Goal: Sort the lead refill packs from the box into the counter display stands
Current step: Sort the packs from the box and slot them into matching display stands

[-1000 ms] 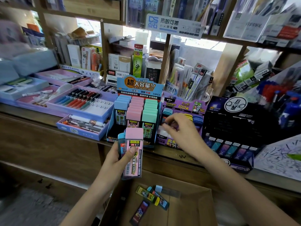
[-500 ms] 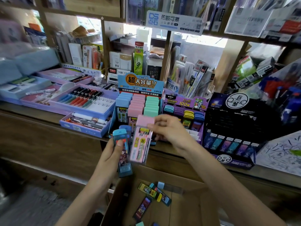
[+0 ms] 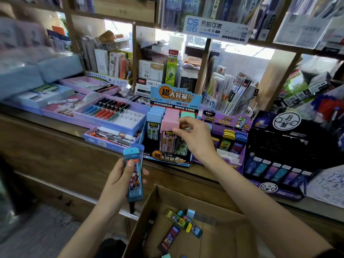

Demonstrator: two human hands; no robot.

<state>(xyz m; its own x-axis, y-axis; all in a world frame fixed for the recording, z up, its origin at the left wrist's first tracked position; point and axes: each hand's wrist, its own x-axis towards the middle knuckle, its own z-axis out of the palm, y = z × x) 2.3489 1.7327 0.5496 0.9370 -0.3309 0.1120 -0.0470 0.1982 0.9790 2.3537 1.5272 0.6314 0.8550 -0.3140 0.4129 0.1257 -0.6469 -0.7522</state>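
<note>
- Right hand [image 3: 195, 138] is reaching over the counter, with thumb and fingertips pinching the pink cap of a clear rectangular lead refill pack [image 3: 169, 125].
- That pink-capped pack is standing upright in the middle column of the blue cardboard display stand [image 3: 167, 159], at the front of the pink row. Blue-capped packs are filling the column to its left and green-capped packs the column to its right.
- Whether the pack is seated fully in its slot cannot be told, because the fingers are covering part of it.
- Left hand [image 3: 117, 183] is held lower, in front of the wooden counter [image 3: 65, 149]. Its fingers are curling round a slim blue-capped refill pack with a printed label [image 3: 134, 175], and the thumb is pressing on the pack's front face.
- The slim pack is pointing cap upward and tilting slightly. A second blue cap seems to be showing just behind it, but this cannot be confirmed.
- An open brown cardboard box [image 3: 229, 237] is sitting below the counter edge, between the two forearms.
- Several loose slim refill packs [image 3: 183, 223] with yellow, blue and purple ends are lying flat in the box, some overlapping.
- A purple display stand [image 3: 226, 119] is standing just beside the blue one on its right, and a black display stand [image 3: 283, 138] is standing further right.
</note>
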